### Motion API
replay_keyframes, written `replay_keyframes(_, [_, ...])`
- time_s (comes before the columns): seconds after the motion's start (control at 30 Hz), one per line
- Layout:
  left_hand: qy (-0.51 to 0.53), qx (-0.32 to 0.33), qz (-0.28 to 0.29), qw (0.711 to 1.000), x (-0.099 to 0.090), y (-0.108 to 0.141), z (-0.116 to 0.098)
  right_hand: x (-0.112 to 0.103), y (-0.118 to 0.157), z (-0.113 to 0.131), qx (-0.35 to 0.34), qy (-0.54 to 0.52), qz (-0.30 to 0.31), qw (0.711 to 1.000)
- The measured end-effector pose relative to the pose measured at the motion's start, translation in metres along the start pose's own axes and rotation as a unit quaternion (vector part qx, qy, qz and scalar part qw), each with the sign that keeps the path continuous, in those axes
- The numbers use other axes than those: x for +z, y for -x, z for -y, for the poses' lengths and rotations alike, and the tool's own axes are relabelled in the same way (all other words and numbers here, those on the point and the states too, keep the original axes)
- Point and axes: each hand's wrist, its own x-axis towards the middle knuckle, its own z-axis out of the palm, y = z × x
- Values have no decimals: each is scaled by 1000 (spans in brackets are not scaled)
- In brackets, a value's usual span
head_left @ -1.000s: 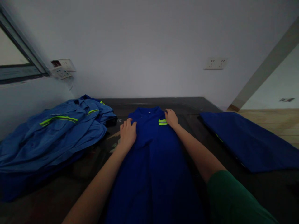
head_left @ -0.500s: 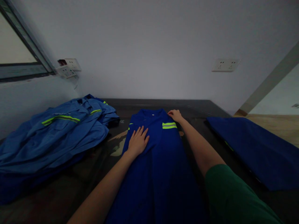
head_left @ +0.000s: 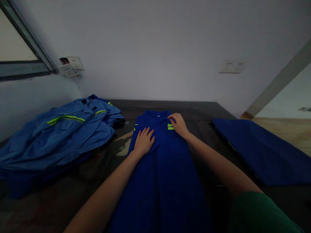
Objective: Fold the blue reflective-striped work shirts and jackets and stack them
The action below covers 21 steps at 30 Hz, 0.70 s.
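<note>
A dark blue garment (head_left: 170, 165) with a collar and yellow-green reflective strips lies lengthwise on the dark table, its collar toward the wall. My left hand (head_left: 143, 141) rests flat on the garment's left chest, fingers spread. Over the right chest, by the reflective strip, is my right hand (head_left: 179, 124), its fingers bent and apart from one another, with nothing seen between them. It partly covers that strip.
On the left lies a heap of lighter blue garments (head_left: 65, 139) with reflective strips. A folded dark blue garment (head_left: 264, 149) lies at the right. Behind the dark table (head_left: 201, 106) stands a wall with sockets (head_left: 232, 67).
My right hand has moved from the garment's right shoulder edge inward, over the chest strip. My left hand stays in place on the cloth. The view has shifted slightly.
</note>
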Motion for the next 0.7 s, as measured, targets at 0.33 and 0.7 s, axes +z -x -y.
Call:
replay_keyframes(0.33, [209,113,79,968,-44,17,-10,-29,66,91,-147,2,252,956])
replay_keyframes(0.7, [6,118,53,992,-43,56,-10,-25,64,79,-132,-94,204,965])
